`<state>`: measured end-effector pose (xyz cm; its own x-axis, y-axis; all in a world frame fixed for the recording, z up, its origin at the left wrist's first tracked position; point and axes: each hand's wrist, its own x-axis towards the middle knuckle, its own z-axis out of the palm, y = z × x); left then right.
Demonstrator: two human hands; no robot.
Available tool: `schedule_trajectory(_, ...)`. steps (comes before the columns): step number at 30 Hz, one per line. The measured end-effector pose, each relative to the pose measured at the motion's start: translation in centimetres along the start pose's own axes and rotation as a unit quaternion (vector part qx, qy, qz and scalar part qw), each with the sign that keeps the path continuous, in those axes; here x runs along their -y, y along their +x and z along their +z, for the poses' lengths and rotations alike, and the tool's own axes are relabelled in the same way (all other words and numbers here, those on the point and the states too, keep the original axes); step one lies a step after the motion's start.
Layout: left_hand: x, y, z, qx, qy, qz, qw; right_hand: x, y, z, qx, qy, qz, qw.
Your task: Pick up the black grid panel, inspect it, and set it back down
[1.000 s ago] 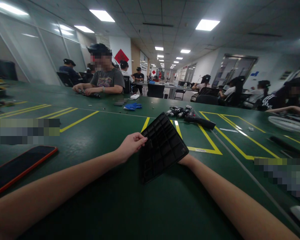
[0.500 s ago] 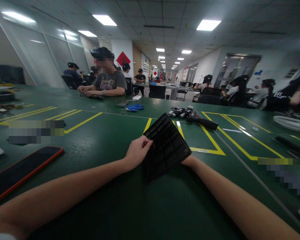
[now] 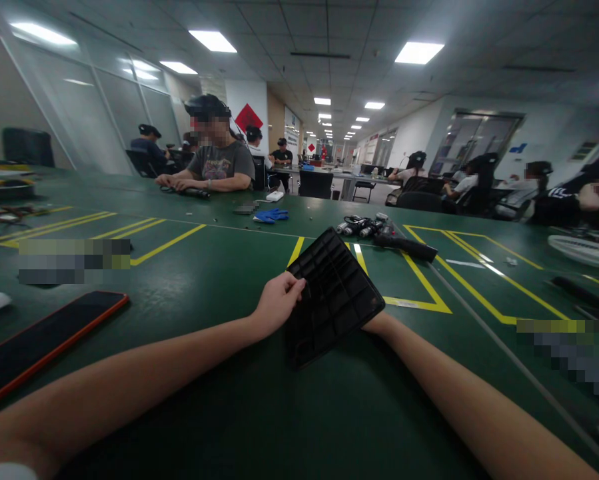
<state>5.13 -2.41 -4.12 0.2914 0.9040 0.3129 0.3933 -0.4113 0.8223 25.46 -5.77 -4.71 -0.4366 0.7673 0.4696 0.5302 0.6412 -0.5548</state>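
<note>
A black plastic panel [image 3: 336, 290] with a grid of raised ribs is held tilted over the green table, its ribbed face towards me. My left hand [image 3: 278, 303] is closed at the panel's left side, thumb and fingers pinched together against it. Behind the lower right corner goes my right hand [image 3: 376, 323]; only its wrist side shows, and the panel covers the fingers. It appears to hold the panel from the back. What lies directly behind the panel is hidden.
A phone with an orange edge [image 3: 54, 340] lies at left on the green table [image 3: 189, 427]. Beyond the panel are a black tube-like object [image 3: 406, 247], several cabled metal parts [image 3: 364, 225] and blue gloves [image 3: 270, 215]. A co-worker [image 3: 219, 160] sits across the table.
The panel has tilted very slightly, and its ribs catch the light differently. Both hands keep their places on it. The whole view has shifted a little.
</note>
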Motion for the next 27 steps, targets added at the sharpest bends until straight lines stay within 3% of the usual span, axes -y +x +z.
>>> schedule_trajectory(4,-0.2,0.0,0.0,0.001,0.027,0.011,1.000,0.4,0.2,-0.1,0.016,0.051,0.009,0.999)
schedule_trajectory(13,-1.0,-0.1,-0.1,-0.017,0.137,0.066,0.988,-0.5,-0.2,0.1,0.002,0.023,0.024,0.999)
schedule_trajectory(19,-0.2,-0.4,-0.9,0.041,0.161,0.153,0.974,-1.7,-0.4,0.2,0.007,-0.011,0.031,0.999)
schedule_trajectory(23,0.2,0.2,-2.4,0.117,0.160,0.214,0.956,-1.6,-0.3,0.3,0.007,-0.009,0.017,1.000)
schedule_trajectory(27,0.0,0.8,-3.2,0.160,0.122,0.211,0.957,-1.4,-0.2,0.4,-0.001,-0.009,0.001,1.000)
